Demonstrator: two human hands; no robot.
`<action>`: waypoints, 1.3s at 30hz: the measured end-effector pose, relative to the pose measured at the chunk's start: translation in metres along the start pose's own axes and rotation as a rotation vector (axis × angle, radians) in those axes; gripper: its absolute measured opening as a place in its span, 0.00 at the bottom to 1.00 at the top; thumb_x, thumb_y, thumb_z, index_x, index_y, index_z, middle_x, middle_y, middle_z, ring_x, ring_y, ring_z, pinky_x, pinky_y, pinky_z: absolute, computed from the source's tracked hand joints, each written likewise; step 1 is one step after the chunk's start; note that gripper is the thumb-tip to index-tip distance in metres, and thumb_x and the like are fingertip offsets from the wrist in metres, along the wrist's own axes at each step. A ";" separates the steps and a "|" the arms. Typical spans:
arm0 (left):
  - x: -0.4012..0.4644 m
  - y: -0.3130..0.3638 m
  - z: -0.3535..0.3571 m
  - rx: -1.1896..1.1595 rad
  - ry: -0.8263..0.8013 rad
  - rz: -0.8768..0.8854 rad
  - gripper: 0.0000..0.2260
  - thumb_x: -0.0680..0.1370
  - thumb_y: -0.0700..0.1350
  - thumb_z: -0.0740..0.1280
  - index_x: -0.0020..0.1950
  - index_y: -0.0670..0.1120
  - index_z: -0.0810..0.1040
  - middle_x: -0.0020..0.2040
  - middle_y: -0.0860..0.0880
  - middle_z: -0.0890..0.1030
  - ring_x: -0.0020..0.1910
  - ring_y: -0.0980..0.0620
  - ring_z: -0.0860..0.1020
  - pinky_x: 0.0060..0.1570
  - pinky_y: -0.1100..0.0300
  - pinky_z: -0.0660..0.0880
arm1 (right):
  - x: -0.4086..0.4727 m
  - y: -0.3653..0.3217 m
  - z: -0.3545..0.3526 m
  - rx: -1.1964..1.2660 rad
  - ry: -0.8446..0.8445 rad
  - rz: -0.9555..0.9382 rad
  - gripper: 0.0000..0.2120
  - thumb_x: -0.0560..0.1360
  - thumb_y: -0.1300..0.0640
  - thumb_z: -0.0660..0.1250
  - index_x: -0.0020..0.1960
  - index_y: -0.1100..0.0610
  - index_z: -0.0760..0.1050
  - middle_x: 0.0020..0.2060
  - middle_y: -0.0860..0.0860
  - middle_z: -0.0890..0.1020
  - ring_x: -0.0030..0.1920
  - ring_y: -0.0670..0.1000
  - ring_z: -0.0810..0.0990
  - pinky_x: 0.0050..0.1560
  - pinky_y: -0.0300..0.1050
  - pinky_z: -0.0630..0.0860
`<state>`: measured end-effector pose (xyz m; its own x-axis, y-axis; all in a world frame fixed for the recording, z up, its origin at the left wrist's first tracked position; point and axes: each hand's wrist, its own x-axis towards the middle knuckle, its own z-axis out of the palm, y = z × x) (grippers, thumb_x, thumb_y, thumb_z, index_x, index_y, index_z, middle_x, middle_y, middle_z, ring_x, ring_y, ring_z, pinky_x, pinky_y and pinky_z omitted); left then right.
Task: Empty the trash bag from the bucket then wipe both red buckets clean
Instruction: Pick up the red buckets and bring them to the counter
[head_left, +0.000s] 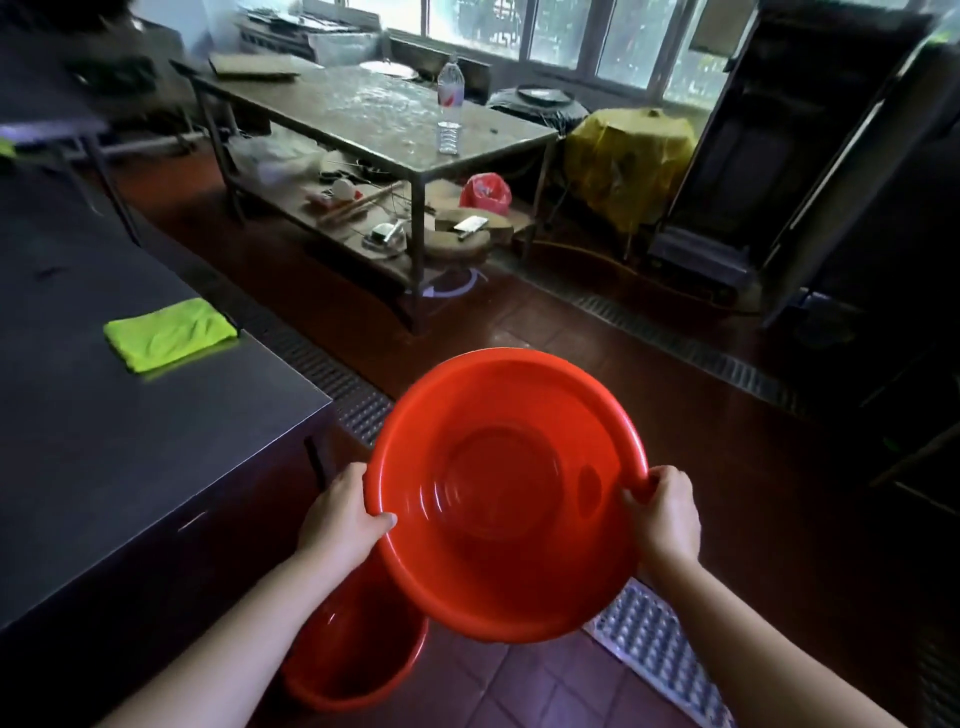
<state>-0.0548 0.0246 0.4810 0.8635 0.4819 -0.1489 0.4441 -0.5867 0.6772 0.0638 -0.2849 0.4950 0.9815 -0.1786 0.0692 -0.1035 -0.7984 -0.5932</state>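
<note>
A wide red bucket (506, 483) is lifted in front of me, tilted so its empty inside faces me. My left hand (345, 512) grips its left rim with the thumb inside. My right hand (667, 514) grips the right rim the same way. A second red bucket (358, 644) stands on the floor below, partly hidden by my left forearm and the lifted bucket. A bright green cloth (169, 332) lies folded on the dark counter (130, 431) to my left.
A metal table (374, 117) with a plastic water bottle (449, 104) stands ahead, its lower shelf cluttered. A red plastic bag (485, 192) and a yellow-covered object (628, 156) sit beyond it. Floor drain grates (649, 639) run across the red tiles.
</note>
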 end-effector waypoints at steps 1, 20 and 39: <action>0.013 0.014 0.007 -0.017 0.013 -0.011 0.20 0.66 0.43 0.75 0.54 0.48 0.72 0.49 0.49 0.80 0.48 0.46 0.79 0.49 0.51 0.76 | 0.023 0.000 -0.001 0.006 -0.009 -0.008 0.12 0.71 0.55 0.71 0.49 0.56 0.69 0.48 0.54 0.72 0.46 0.58 0.76 0.44 0.49 0.70; 0.248 0.075 -0.042 -0.157 0.570 -0.137 0.20 0.67 0.39 0.72 0.57 0.49 0.74 0.49 0.48 0.81 0.48 0.45 0.79 0.46 0.49 0.77 | 0.316 -0.217 0.119 0.217 -0.090 -0.474 0.11 0.70 0.61 0.71 0.48 0.60 0.70 0.48 0.57 0.72 0.45 0.59 0.75 0.42 0.45 0.65; 0.256 0.006 -0.191 -0.163 1.246 -0.449 0.09 0.72 0.50 0.70 0.45 0.59 0.70 0.38 0.64 0.72 0.36 0.63 0.73 0.35 0.67 0.65 | 0.283 -0.552 0.299 0.592 -0.555 -1.087 0.12 0.70 0.57 0.70 0.44 0.52 0.65 0.39 0.45 0.66 0.35 0.40 0.66 0.32 0.35 0.59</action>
<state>0.1232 0.2687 0.5849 -0.1816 0.9318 0.3142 0.5217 -0.1795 0.8340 0.4470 0.2776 0.6020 0.4715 0.7444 0.4729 0.7053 0.0036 -0.7089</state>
